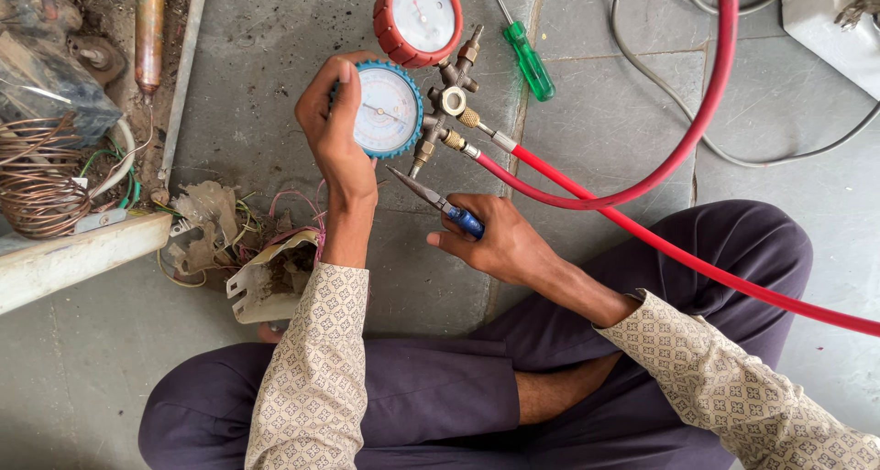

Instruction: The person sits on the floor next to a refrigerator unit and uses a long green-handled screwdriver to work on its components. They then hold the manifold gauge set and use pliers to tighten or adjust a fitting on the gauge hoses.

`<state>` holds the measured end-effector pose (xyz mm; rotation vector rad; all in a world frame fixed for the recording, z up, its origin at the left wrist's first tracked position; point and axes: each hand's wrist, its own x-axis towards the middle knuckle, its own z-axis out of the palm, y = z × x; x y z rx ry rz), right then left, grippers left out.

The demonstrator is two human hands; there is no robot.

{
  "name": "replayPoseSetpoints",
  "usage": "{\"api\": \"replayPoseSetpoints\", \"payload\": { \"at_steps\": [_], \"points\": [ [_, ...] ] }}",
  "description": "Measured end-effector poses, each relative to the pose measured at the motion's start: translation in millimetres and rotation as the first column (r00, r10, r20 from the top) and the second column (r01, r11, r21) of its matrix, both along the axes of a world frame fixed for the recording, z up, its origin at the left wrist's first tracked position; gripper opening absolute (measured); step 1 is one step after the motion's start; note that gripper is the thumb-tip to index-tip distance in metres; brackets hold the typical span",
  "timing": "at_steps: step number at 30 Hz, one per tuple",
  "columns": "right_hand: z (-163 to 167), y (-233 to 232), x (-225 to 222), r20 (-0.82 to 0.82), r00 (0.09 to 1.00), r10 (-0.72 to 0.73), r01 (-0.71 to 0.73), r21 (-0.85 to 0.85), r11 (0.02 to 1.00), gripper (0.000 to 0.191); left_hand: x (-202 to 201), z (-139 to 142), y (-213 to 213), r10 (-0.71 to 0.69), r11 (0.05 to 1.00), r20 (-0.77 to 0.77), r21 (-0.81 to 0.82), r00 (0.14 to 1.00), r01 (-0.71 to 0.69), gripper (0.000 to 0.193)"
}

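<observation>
Gripping blue-rimmed gauge in left hand fingers, right hand fingers closed around pliers

Grey stone-tile floor, dusty, grout lines crossing beside green-handled screwdriver — chosen landmark. Far left of screwdriver: copper tube coil, copper cylinder above it, tangled wires and torn scraps below-left. Grey cable loops right of screwdriver; white casing at far right corner. Light soft, even — no hard shadows.
</observation>
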<state>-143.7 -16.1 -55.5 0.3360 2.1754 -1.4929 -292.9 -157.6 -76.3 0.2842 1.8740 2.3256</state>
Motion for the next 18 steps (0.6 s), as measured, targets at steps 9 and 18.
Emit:
{"api": "replayPoseSetpoints", "payload": {
  "at_steps": [9,18],
  "points": [
    [-17,-4,8,-0.014,0.999,-0.048,0.044,-0.237,0.970,0.043,4,-13,0,0.107,0.992,0.202,0.041,0.974,-0.117,0.042],
    [-22,-14,13,0.004,0.997,-0.081,0.076,-0.399,0.914,0.028,8,3,9,0.140,0.983,0.416,0.047,0.899,-0.175,0.043]
  ]
}}
